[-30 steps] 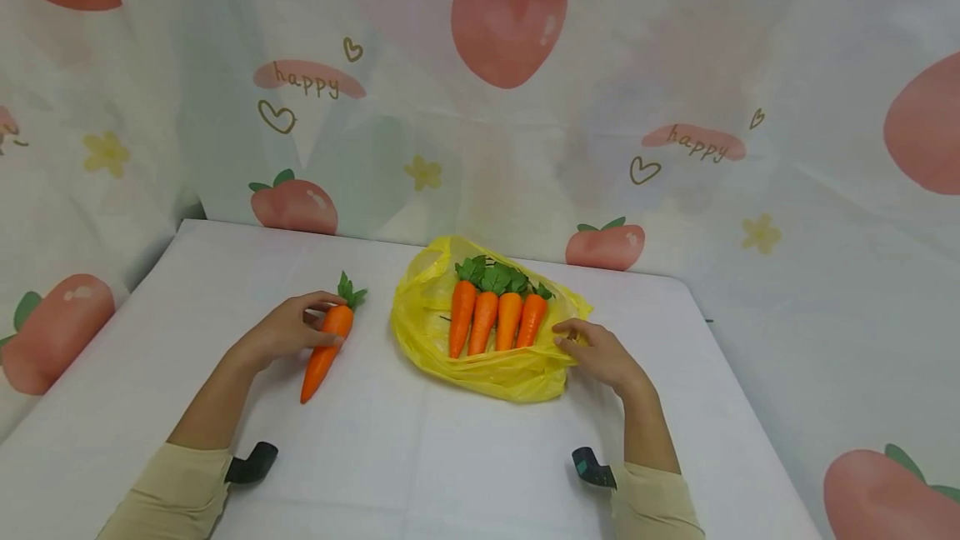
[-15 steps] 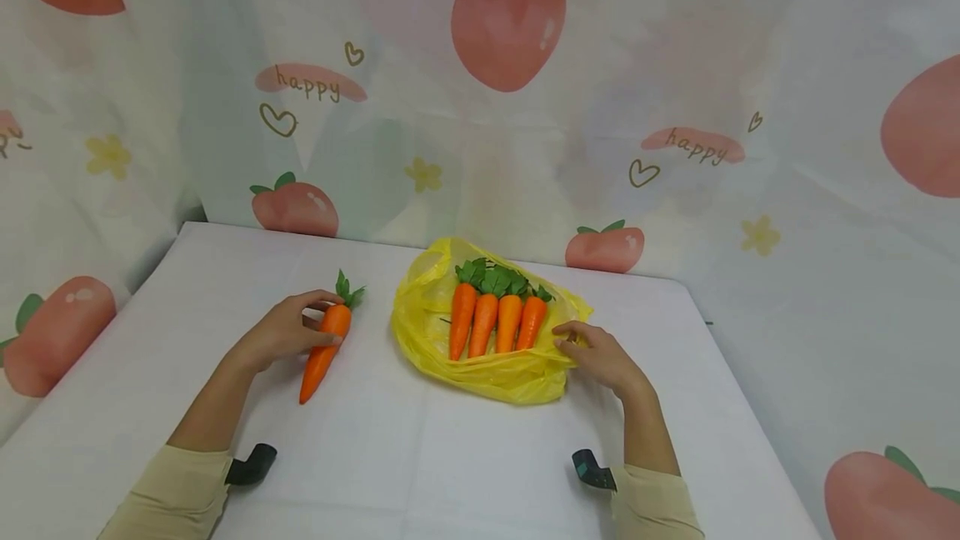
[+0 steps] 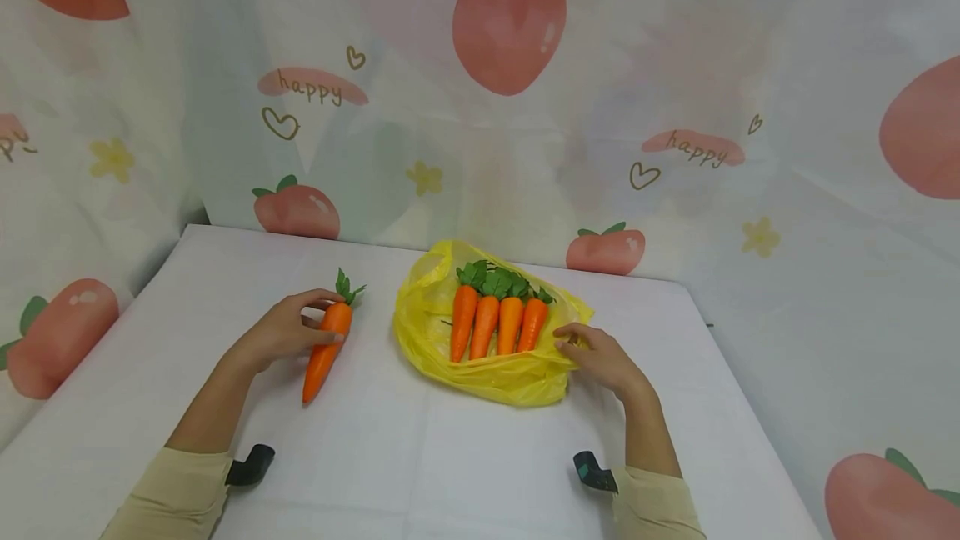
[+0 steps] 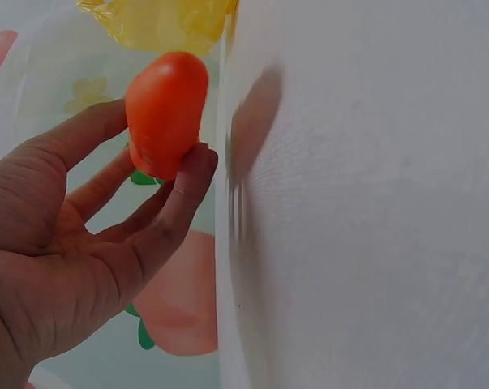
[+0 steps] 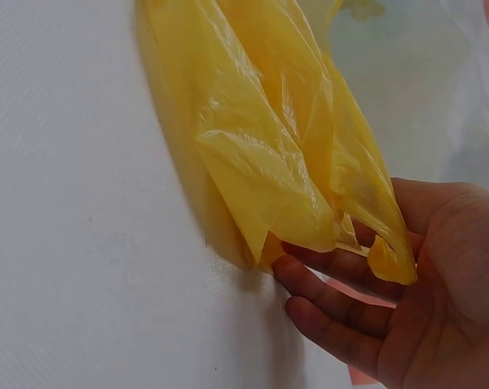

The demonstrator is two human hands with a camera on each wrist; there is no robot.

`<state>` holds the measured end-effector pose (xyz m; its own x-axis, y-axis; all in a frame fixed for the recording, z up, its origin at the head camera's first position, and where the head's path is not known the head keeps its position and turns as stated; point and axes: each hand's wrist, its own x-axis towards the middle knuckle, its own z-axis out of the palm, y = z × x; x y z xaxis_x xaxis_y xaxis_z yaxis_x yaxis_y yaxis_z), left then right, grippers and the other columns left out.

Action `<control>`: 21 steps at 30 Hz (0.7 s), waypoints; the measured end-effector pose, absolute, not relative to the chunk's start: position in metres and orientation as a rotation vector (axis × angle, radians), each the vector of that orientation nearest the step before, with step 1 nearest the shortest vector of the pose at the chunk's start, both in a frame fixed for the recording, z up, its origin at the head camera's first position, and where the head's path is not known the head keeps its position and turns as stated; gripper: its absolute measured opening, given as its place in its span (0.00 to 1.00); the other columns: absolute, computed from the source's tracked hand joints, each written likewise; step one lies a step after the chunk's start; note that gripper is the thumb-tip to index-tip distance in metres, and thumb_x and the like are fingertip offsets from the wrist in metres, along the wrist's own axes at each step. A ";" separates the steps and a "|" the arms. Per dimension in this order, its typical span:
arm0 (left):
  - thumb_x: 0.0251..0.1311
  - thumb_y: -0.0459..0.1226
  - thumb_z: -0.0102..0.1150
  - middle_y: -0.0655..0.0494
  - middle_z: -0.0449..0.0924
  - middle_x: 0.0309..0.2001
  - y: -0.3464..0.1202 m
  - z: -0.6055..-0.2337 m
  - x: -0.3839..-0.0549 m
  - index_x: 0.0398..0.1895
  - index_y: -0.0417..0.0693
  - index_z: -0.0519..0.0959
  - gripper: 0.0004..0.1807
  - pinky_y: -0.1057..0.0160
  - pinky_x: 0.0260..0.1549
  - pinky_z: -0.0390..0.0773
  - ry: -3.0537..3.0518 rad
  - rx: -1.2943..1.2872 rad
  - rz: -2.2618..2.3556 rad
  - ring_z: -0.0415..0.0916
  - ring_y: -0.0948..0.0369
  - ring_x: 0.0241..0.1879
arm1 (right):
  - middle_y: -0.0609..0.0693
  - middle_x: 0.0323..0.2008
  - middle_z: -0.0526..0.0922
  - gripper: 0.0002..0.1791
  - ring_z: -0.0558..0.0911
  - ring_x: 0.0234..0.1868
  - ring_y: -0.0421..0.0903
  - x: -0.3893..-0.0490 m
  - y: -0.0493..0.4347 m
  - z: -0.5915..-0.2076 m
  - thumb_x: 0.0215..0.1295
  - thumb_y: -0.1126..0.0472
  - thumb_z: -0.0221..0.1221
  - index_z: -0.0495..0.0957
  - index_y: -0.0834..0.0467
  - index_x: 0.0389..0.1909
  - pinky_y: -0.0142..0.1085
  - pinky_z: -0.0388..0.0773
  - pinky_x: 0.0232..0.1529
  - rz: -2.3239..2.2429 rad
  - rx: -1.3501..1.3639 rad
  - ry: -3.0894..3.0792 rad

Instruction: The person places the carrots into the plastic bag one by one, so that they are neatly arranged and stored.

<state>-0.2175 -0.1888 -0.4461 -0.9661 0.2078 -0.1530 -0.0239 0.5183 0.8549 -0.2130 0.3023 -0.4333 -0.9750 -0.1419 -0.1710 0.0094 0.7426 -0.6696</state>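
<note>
My left hand point(image 3: 288, 329) grips an orange carrot point(image 3: 327, 348) with green leaves between thumb and fingers. In the left wrist view the carrot point(image 4: 167, 113) is seen end-on, a little off the table with its shadow beside it. My right hand point(image 3: 597, 354) holds the right edge of a yellow plastic bag point(image 3: 517, 384). The right wrist view has the bag's rim point(image 5: 382, 243) lying between the thumb and the curled fingers. Several more carrots point(image 3: 485, 325) lie side by side in the bag's open mouth, leaves toward the back.
The bag rests on a white-covered table point(image 3: 420, 473), near its back edge. A fruit-printed curtain point(image 3: 510, 148) hangs behind the table and along both sides. Black wrist devices point(image 3: 252, 465) sit at both sleeves.
Both hands, the carrot and the bag keep nearly the same places. The whole head view has shifted very slightly downward.
</note>
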 end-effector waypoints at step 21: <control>0.63 0.44 0.73 0.39 0.68 0.69 -0.184 -0.428 -0.210 0.73 0.49 0.70 0.36 0.47 0.50 0.81 2.521 0.200 1.470 0.75 0.44 0.57 | 0.60 0.62 0.77 0.19 0.71 0.61 0.60 -0.212 0.304 -0.434 0.78 0.54 0.56 0.79 0.60 0.61 0.64 0.66 0.65 -1.058 -0.130 2.741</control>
